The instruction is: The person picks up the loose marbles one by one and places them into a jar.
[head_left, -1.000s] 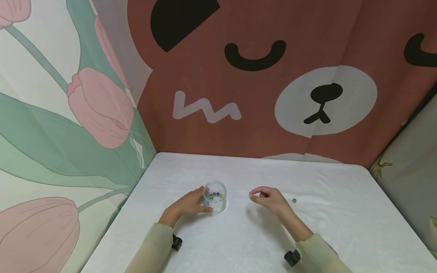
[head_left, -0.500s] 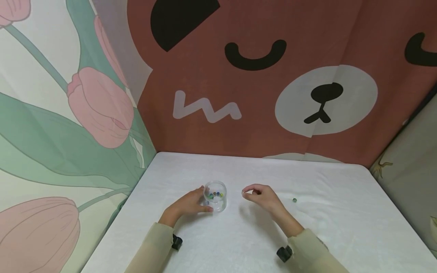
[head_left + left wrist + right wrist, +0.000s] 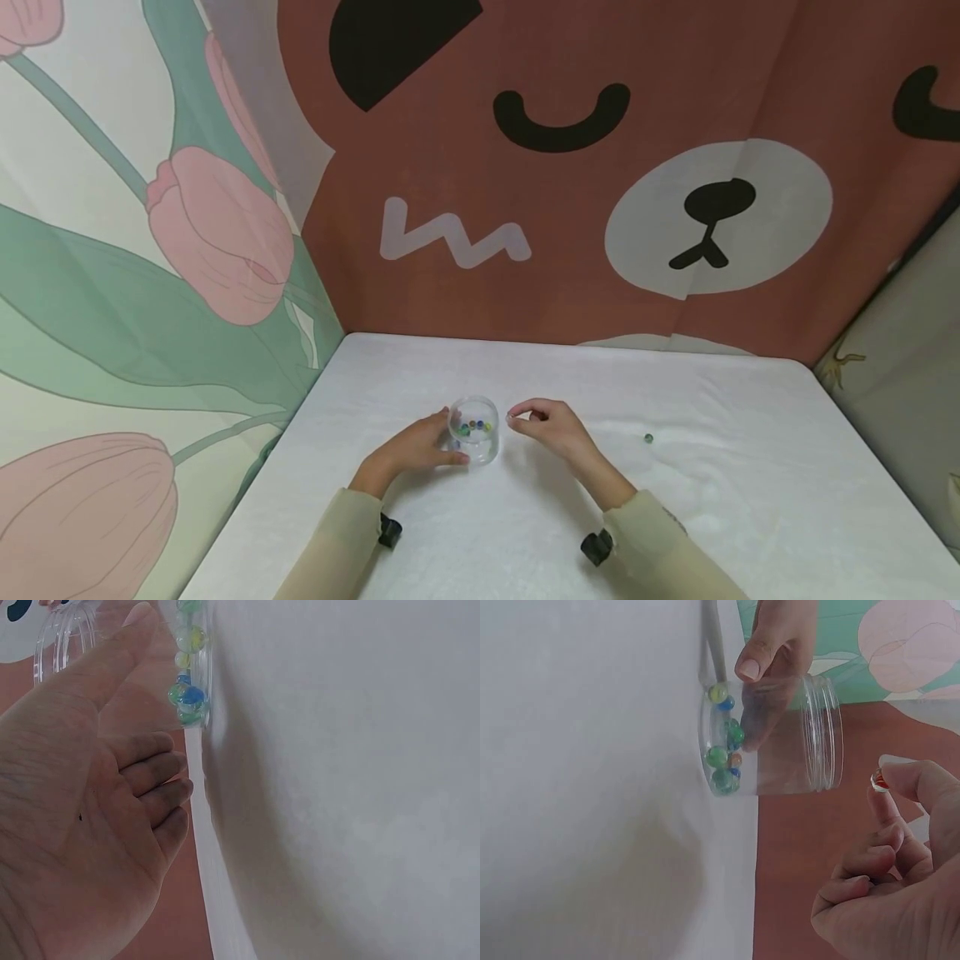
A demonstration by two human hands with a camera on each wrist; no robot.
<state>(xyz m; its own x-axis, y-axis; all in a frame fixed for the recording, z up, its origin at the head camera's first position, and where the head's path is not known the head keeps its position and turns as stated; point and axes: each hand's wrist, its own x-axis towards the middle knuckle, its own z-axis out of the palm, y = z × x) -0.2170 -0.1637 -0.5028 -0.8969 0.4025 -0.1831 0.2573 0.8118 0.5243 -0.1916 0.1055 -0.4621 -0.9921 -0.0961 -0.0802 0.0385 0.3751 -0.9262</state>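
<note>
A clear plastic jar (image 3: 483, 450) with a threaded open mouth stands upright on the white table. Several colored glass marbles (image 3: 717, 757) lie at its bottom, green, blue, yellow and orange. My left hand (image 3: 412, 446) grips the jar from the left, thumb on the near side and fingers round the back. Between thumb and index finger, my right hand (image 3: 551, 429) pinches a clear marble with a red-orange core (image 3: 879, 781). That hand is raised just right of the jar, with the marble near the height of its mouth in the right wrist view.
A single green marble (image 3: 648, 438) lies on the white tablecloth (image 3: 750, 500), right of my right hand. Behind the table's far edge hangs a brown bear-print cloth (image 3: 450, 308), and a tulip-print cloth (image 3: 225, 358) runs along the left side.
My right hand has moved left toward the jar, carrying the pinched marble and rising slightly. The left hand and the jar have stayed in place.
</note>
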